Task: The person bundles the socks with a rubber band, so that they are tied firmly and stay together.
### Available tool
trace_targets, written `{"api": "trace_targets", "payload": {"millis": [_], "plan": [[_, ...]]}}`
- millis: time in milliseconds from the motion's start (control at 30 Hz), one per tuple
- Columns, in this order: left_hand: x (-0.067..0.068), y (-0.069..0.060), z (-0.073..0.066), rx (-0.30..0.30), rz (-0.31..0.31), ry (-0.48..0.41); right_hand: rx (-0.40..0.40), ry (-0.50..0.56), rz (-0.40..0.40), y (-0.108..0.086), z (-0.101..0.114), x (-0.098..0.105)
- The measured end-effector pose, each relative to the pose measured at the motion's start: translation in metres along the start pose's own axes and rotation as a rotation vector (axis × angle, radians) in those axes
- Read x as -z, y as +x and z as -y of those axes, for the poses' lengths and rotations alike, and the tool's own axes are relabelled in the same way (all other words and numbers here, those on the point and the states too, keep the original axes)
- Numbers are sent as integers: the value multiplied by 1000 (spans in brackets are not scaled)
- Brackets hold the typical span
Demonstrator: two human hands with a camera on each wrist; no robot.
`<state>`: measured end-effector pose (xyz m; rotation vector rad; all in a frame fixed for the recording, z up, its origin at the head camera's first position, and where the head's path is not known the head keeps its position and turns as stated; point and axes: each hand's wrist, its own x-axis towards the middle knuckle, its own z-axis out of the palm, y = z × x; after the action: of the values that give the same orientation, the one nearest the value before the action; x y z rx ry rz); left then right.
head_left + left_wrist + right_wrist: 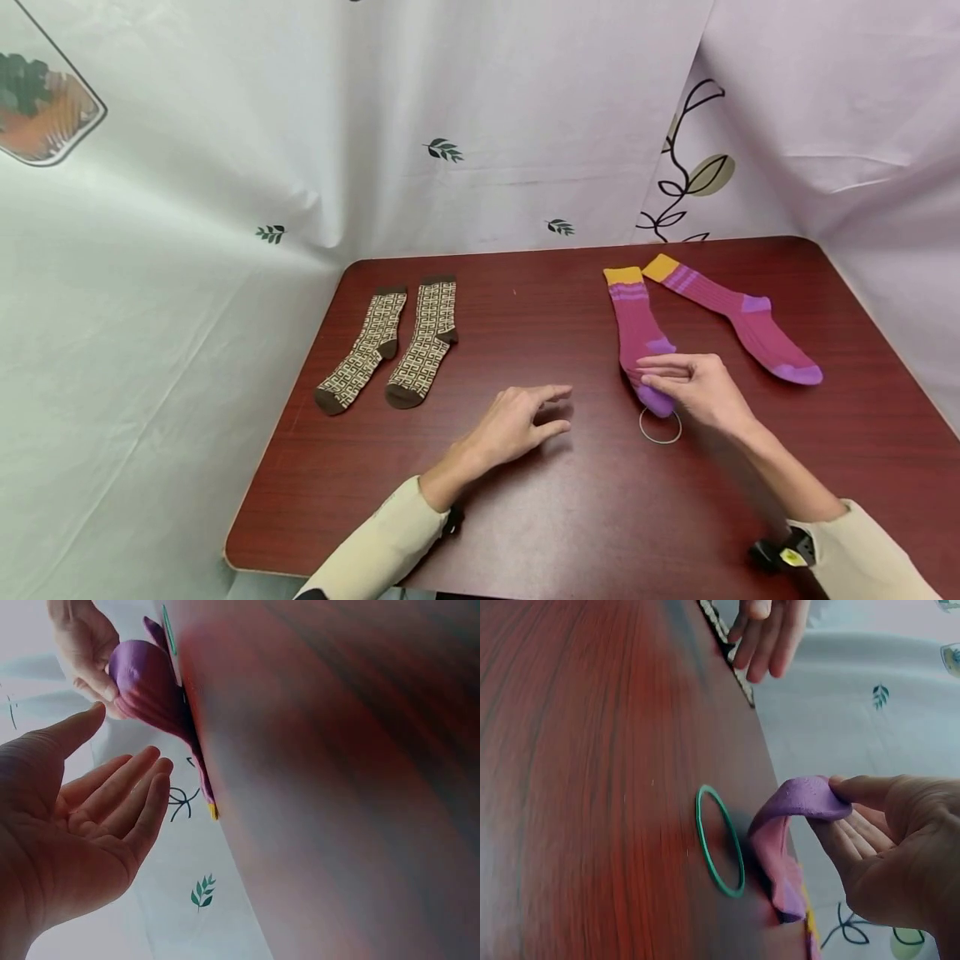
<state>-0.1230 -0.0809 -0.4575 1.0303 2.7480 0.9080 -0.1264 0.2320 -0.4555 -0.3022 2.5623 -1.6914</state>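
Observation:
A magenta sock (635,329) with a yellow cuff and purple heel and toe lies on the right half of the table, its toe end lifted. My right hand (708,392) pinches that sock; in the right wrist view, thumb and fingers (847,844) hold the purple part, which bends over above the tabletop. Just under the toe lies a thin green ring (700,825), touched by neither hand. To the left of the sock, my left hand (506,429) hovers over the table, fingers relaxed and apart, holding nothing. The matching magenta sock (723,302) lies flat farther right.
Two beige-and-brown patterned socks, one (365,350) beside the other (429,346), lie flat at the left of the dark red wooden table (525,333). White cloth (487,108) with leaf prints hangs behind and at the sides.

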Motion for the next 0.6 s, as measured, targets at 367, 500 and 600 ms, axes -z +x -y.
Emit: {"api": "trace_targets", "payload": {"millis": [367,500,600], "plan": [[-4,3,-5,31,53,-13,-18,164,126,10,10,-29],[-5,4,-5,24,49,-7,-12,215,163,13,8,-40],[-6,5,-5,18,47,-6,-10,244,186,15,7,-47]]}}
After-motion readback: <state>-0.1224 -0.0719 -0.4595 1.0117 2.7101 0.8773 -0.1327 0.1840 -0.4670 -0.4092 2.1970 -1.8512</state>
